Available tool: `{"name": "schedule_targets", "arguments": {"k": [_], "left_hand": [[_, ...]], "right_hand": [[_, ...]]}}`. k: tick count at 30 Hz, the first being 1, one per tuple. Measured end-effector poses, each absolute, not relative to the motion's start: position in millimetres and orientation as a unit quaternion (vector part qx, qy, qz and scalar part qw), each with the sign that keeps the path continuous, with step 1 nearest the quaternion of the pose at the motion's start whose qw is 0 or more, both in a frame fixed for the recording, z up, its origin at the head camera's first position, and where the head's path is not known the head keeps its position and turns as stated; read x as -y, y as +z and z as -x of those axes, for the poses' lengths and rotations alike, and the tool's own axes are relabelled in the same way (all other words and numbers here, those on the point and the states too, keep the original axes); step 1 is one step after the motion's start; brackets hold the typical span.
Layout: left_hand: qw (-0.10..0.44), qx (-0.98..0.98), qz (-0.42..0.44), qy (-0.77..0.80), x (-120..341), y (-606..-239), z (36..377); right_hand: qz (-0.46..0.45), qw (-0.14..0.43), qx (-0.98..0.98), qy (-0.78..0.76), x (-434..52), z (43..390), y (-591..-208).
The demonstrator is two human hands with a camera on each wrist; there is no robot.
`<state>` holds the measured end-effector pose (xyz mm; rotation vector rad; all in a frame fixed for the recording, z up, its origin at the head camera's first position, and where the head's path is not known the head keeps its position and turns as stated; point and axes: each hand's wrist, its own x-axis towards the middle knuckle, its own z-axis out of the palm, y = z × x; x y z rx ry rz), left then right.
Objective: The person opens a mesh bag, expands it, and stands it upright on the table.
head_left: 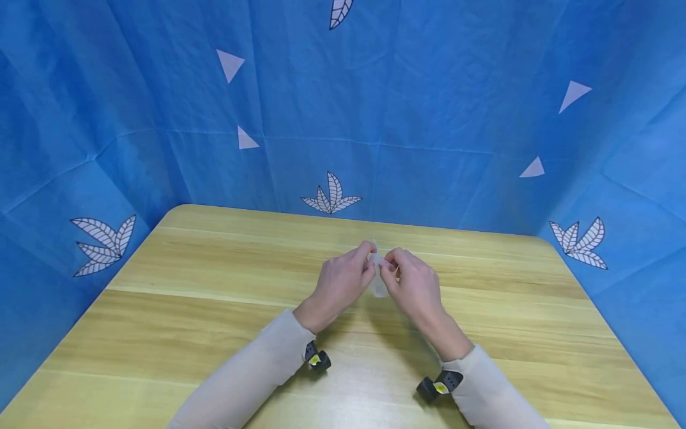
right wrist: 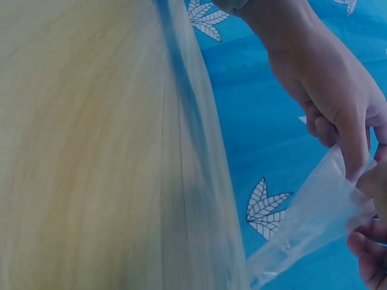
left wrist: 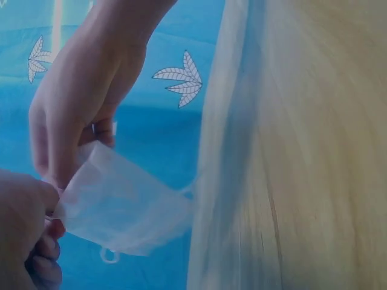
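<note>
A small, translucent white bag (head_left: 379,290) hangs over the table between the two hands. My left hand (head_left: 344,277) pinches one side of its upper edge between thumb and fingers. Opposite it, my right hand (head_left: 415,283) pinches the other side with curled fingers, and the fingertips of both hands are close together. Seen from the left wrist, the bag (left wrist: 130,202) is thin and loose, and a narrow loop (left wrist: 110,256) sticks out at its edge. In the right wrist view the bag (right wrist: 320,208) tapers away from the fingers.
Below the hands lies a light wood-grain table (head_left: 214,333) with rounded far corners. Blue curtain cloth (head_left: 439,101) with white leaf and triangle prints surrounds its back and sides. Each wrist carries a black strapped camera.
</note>
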<state>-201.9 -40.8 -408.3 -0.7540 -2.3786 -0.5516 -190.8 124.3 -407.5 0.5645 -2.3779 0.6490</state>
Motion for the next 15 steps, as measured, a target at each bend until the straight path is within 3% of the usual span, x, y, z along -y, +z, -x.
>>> {"name": "schedule_targets", "arguments": {"k": [8,15], "left_hand": [[0.286,0.897,0.272,-0.199,40.6,-408.6,201.4],[0.323,0.885,0.256,-0.218,40.6,-407.2,202.2]], "right_hand": [[-0.215,0.293,0.904,0.224,-123.3,189.8,-408.6],[-0.139,0.240,0.935,0.222,-125.6,189.9,-408.6]]}}
